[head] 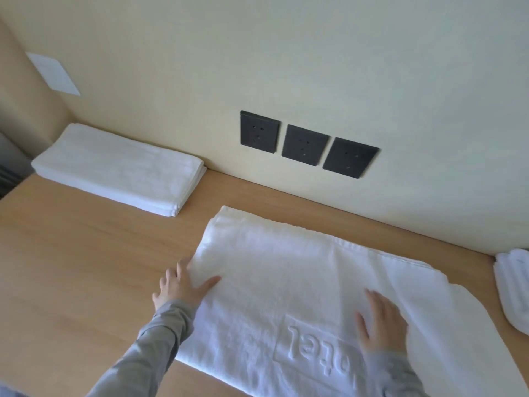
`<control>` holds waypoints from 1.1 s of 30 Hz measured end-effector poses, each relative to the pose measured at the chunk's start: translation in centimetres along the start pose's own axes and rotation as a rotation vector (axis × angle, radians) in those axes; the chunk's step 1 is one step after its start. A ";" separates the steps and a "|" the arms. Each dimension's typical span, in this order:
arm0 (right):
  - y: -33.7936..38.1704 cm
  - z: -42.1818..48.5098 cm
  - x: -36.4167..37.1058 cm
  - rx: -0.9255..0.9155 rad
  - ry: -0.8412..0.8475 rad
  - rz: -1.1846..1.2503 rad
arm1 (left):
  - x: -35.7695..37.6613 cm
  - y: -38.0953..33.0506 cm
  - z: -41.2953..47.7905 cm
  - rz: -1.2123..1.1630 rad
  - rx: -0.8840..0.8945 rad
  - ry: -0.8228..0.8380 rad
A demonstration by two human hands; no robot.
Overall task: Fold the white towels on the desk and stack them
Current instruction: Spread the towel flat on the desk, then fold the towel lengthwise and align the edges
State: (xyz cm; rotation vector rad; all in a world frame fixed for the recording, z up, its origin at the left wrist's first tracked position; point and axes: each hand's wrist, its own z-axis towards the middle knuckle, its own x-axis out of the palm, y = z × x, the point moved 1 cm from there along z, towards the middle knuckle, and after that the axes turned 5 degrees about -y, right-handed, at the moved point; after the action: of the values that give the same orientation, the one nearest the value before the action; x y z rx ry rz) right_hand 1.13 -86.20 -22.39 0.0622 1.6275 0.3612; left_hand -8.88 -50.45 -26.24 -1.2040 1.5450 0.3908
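Note:
A large white towel (286, 270) with embossed lettering lies spread on the wooden desk (86, 267), folded at least once. My left hand (180, 285) lies at its left edge, thumb on top of the cloth and fingers flat on the desk beside it. My right hand (382, 322) presses flat on the towel's right part, fingers straight. A stack of folded white towels (120, 170) sits at the back left against the wall. More white towelling (515, 287) lies at the right edge, partly cut off by the frame.
The wall runs close behind the desk and carries three dark sockets (306, 144). A white plate (54, 73) is on the left wall. The desk's left edge drops off at the far left.

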 end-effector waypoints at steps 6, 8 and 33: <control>13.9 9.0 3.4 -0.244 0.169 0.141 | -1.6 -4.2 5.6 -0.480 -0.052 0.191; 17.4 11.0 4.3 -0.248 0.245 0.133 | -1.8 -5.6 7.2 -0.586 -0.097 0.216; 23.5 15.2 2.8 -0.396 0.382 0.532 | -3.4 -7.0 6.3 -0.804 0.106 0.379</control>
State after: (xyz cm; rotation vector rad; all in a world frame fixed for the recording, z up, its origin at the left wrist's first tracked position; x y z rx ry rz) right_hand 11.63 -60.27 -19.49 0.1319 1.8705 1.1558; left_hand 0.08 -47.02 -23.22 -1.7535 1.2241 -0.4641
